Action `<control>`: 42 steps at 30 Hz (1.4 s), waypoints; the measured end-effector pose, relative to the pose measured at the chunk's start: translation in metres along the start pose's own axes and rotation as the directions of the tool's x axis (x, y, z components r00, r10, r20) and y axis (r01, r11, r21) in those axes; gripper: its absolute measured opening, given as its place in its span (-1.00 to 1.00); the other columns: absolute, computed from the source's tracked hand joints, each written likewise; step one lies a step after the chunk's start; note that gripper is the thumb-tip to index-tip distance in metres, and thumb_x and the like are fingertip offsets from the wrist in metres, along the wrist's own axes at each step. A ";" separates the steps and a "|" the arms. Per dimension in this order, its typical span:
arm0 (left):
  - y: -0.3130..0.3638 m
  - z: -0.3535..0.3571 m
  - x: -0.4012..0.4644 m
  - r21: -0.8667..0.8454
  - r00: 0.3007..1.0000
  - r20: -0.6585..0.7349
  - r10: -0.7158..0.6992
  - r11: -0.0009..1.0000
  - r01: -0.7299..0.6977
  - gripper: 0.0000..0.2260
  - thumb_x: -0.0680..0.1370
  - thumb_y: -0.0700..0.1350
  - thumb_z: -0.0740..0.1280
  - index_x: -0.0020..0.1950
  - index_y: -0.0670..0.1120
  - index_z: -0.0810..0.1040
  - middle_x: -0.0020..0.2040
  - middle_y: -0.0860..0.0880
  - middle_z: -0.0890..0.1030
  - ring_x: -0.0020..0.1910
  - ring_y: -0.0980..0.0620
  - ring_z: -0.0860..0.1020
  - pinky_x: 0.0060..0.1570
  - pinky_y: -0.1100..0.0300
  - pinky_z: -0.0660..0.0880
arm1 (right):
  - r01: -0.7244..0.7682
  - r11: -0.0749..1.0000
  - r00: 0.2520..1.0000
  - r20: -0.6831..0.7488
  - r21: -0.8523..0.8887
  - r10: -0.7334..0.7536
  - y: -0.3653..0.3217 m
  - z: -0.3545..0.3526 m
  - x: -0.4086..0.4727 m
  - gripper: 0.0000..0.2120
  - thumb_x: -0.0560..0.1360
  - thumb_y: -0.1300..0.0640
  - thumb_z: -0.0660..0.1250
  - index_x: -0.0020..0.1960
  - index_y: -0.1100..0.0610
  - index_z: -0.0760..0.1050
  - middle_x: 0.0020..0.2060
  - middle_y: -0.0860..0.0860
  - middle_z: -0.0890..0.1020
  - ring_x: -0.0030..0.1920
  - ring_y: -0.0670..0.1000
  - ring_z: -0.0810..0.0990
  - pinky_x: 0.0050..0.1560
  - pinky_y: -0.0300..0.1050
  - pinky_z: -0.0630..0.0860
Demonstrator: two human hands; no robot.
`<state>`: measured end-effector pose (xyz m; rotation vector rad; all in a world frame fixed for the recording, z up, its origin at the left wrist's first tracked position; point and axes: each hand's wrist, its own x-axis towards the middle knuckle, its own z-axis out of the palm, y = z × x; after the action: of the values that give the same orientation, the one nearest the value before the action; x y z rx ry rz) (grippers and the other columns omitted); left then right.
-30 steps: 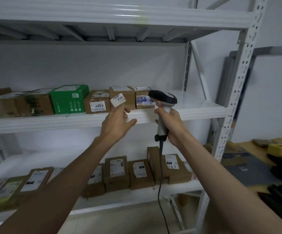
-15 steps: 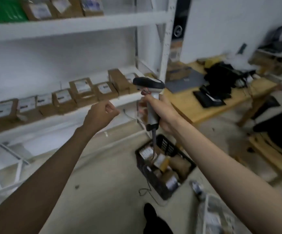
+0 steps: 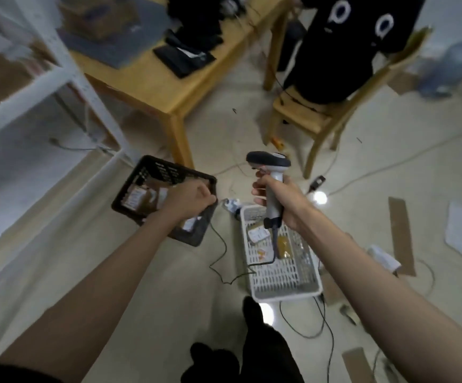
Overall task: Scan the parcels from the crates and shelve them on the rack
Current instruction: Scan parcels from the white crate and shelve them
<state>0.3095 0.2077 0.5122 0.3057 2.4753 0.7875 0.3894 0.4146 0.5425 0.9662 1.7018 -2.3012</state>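
Black plastic marks the crate (image 3: pixel 130 186) that serves as landmark in the head view, the only view there is. It sits on the floor just off the foot of the rack (image 3: pixel 67 70), and brown parcels (image 3: pixel 138 196) with white labels lie inside; blur stops me counting them. The left hand (image 3: pixel 189 199) hangs directly over the crate's right half, fingers curled into a loose fist with nothing in it that I can see. So the parcels lie below and slightly left of that hand, which is plainly the nearer one; their long axes cannot be told.

To the right of the black crate stands a white crate (image 3: pixel 279 277), its long side running away from the person, holding what look like three small packets (image 3: pixel 257 234). That makes two crates in all. Above the white crate's far end, the right hand (image 3: pixel 276 197) is wrapped tight around the grip of one scanner (image 3: pixel 270 164), head turned left, cable trailing to the floor between the crates.

Judging by this, the next move is a downward reach with the left hand into the black crate.
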 end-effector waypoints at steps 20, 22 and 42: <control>-0.033 0.388 0.204 0.137 0.886 0.446 -0.130 0.988 0.075 -0.83 0.56 0.00 0.41 0.06 -0.01 0.49 0.00 -0.02 0.56 -0.09 0.03 0.57 -0.10 0.07 0.55 | -0.313 0.850 0.843 -0.289 0.423 0.454 0.282 -0.267 0.168 -0.95 0.60 0.33 0.26 0.01 0.22 0.47 -0.18 0.17 0.54 -0.23 0.06 0.55 -0.17 -0.05 0.62; -0.060 0.423 0.231 0.145 0.886 0.446 -0.125 0.987 0.066 -0.79 0.53 0.00 0.44 0.07 -0.01 0.47 0.04 -0.02 0.54 -0.09 0.04 0.54 -0.14 0.11 0.49 | -0.314 0.834 0.822 -0.309 0.454 0.478 0.322 -0.273 0.198 -0.96 0.59 0.32 0.28 0.00 0.22 0.49 -0.20 0.17 0.56 -0.23 0.07 0.57 -0.17 -0.03 0.64; -0.262 0.700 0.503 0.680 0.967 0.229 -0.107 0.729 -0.081 0.32 0.28 0.38 0.52 0.62 -0.20 -0.28 0.60 -0.39 -0.05 0.59 -0.37 -0.02 0.55 -0.22 -0.06 | -0.302 0.516 0.761 -0.123 0.801 0.637 0.607 -0.294 0.447 -0.91 0.60 0.25 0.34 0.00 0.29 0.55 -0.30 0.16 0.61 -0.17 0.13 0.62 -0.24 0.01 0.70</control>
<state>0.2517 0.5074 -0.3351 0.6061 2.4128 -0.2233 0.4333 0.5777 -0.2485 1.8885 0.2820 -2.4529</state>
